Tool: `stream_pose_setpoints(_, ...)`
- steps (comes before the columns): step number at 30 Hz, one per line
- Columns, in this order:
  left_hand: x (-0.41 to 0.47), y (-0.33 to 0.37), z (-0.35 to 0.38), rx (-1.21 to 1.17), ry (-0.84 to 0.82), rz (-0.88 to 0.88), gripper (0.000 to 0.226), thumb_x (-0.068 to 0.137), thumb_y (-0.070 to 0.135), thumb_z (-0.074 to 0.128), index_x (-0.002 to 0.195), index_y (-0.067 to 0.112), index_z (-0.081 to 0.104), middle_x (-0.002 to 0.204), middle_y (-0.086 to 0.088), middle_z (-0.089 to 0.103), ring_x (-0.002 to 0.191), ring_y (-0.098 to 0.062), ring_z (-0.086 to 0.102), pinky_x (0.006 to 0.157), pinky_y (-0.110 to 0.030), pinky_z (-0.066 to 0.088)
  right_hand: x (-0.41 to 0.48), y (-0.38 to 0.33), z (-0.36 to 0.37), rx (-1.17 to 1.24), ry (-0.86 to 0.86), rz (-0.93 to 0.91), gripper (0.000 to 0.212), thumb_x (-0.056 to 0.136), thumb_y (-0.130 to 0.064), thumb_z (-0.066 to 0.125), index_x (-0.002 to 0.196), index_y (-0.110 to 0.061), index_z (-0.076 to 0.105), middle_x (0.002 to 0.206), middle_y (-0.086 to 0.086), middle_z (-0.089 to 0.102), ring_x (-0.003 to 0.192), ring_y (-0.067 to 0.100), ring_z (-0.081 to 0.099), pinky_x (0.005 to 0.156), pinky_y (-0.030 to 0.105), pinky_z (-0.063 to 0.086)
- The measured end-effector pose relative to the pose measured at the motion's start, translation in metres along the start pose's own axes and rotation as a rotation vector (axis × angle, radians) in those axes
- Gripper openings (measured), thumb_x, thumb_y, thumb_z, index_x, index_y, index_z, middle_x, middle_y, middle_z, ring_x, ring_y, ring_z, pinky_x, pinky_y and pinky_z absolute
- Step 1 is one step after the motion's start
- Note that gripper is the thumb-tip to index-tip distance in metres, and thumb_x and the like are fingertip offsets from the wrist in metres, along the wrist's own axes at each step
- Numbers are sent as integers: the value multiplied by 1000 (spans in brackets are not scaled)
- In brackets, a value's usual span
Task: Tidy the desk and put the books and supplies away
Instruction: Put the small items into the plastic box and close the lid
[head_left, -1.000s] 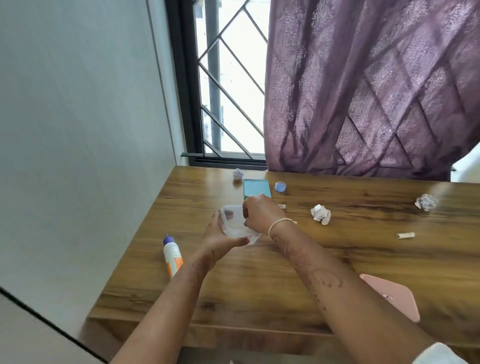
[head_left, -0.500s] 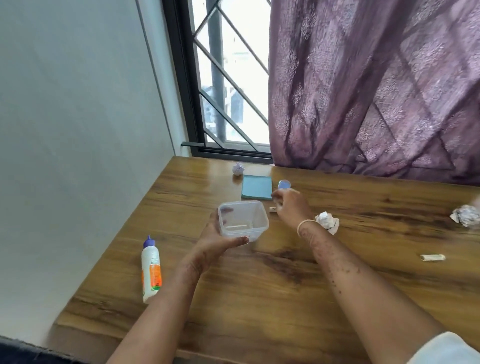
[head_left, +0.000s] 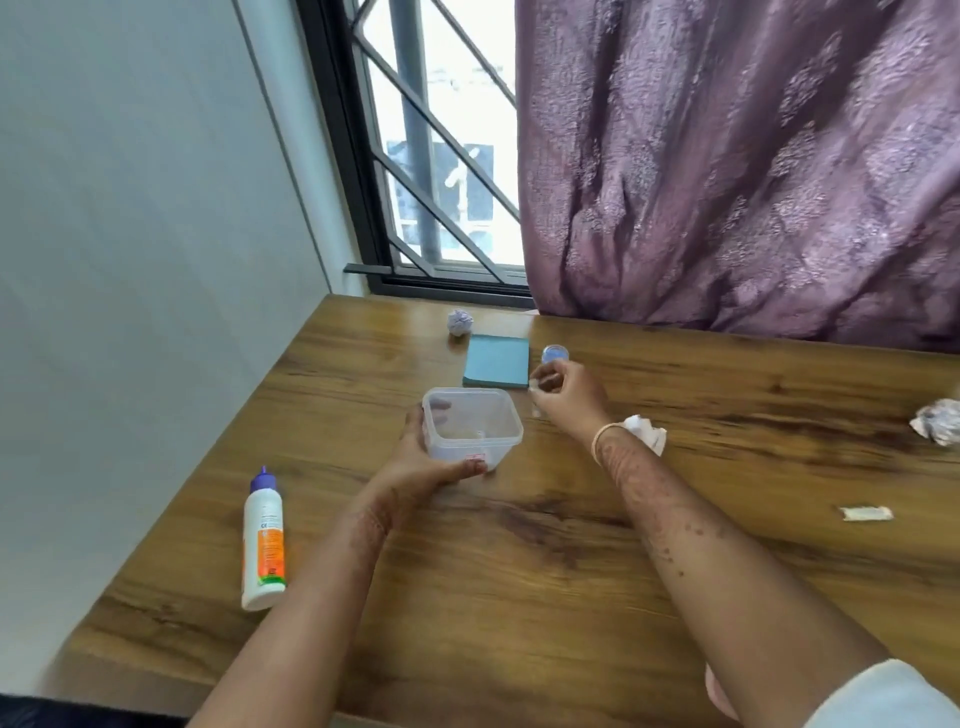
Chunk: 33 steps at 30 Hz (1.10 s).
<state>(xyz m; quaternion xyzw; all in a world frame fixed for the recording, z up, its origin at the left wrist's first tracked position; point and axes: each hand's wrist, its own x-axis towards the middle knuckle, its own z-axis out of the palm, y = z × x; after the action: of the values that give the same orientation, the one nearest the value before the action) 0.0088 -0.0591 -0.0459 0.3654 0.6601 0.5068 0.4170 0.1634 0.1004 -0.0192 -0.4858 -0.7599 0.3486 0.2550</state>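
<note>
My left hand (head_left: 415, 460) grips a clear plastic container (head_left: 470, 431) by its left side, just above the wooden desk (head_left: 519, 571). A small white stick lies inside it. My right hand (head_left: 569, 395) is just right of the container, with its fingertips pinched on a small white piece (head_left: 535, 385), which is blurred. A blue sticky-note pad (head_left: 496, 361) and a small blue-lidded pot (head_left: 555, 354) lie just beyond that hand. A white and orange glue bottle (head_left: 264, 540) lies near the desk's left edge.
Crumpled paper balls sit behind the pad (head_left: 460, 322), beside my right wrist (head_left: 649, 436) and at the far right (head_left: 940, 421). A white stick (head_left: 865, 513) lies on the right. A wall runs along the left; a window and purple curtain (head_left: 727, 156) stand behind.
My right hand left the container and moved right and back to the small white piece near the pad. My left hand kept hold of the container. The view has tilted down.
</note>
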Motion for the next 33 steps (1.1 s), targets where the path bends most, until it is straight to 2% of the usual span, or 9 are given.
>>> stream_pose_setpoints(4,6,2,6,-25,-27,-10,96,38,38,93,121,35,46,131,-3,50,116,-23,57,91,-41,56,-10,-23,-16,307,-57,51,13,73,-13,78,73,-20,67,80,11,74,80,27,72,76,47,60)
stream_pose_setpoints(7,9,4,14,-63,-104,-23,98,38,35,92,123,32,45,130,-6,50,116,-25,58,86,-37,58,-24,-37,-28,89,-74,-59,14,76,-18,79,74,-19,66,73,3,72,67,17,72,70,40,61)
stream_pose_setpoints(11,12,12,31,-23,-244,11,89,48,23,92,122,33,44,130,-7,49,116,-27,56,91,-45,56,-49,-46,-37,-306,-99,-110,14,78,-26,79,84,-15,72,84,2,73,72,14,68,72,34,59)
stream_pose_setpoints(15,9,20,53,-4,-393,68,89,54,12,92,126,28,42,129,-3,49,110,-27,60,79,-32,59,-76,-44,-42,-586,-83,-15,14,80,-31,76,87,-19,72,93,0,72,86,18,66,73,31,54)
stream_pose_setpoints(18,3,23,68,45,-470,119,94,46,21,91,126,29,42,126,2,52,112,-20,58,87,-37,57,-95,-37,-49,-661,-38,76,14,82,-30,73,91,-19,71,96,3,71,90,23,66,73,33,52)
stream_pose_setpoints(22,-6,26,85,95,-591,169,92,42,30,93,121,37,45,125,6,54,115,-17,58,93,-42,55,-124,-30,-69,-577,28,180,9,85,-19,69,92,-21,73,96,1,73,89,19,68,77,30,53)
stream_pose_setpoints(27,-28,33,110,59,-724,202,105,38,35,94,128,27,41,126,1,56,113,-17,61,88,-36,57,-171,-16,-103,-234,256,302,10,88,-11,64,83,-16,71,79,-1,74,42,1,59,44,14,44)
stream_pose_setpoints(31,-44,36,140,-31,-802,182,99,45,12,94,128,16,42,119,-3,61,107,-19,64,86,-35,57,-200,10,-126,-9,532,411,17,86,-6,63,73,-18,65,79,8,73,50,13,62,58,37,58)
stream_pose_setpoints(33,-49,34,156,-43,-841,162,94,53,-5,91,131,13,41,119,-4,63,108,-20,64,83,-32,58,-210,30,-138,56,658,495,13,84,-8,63,75,-17,66,78,8,72,58,20,66,64,39,59)
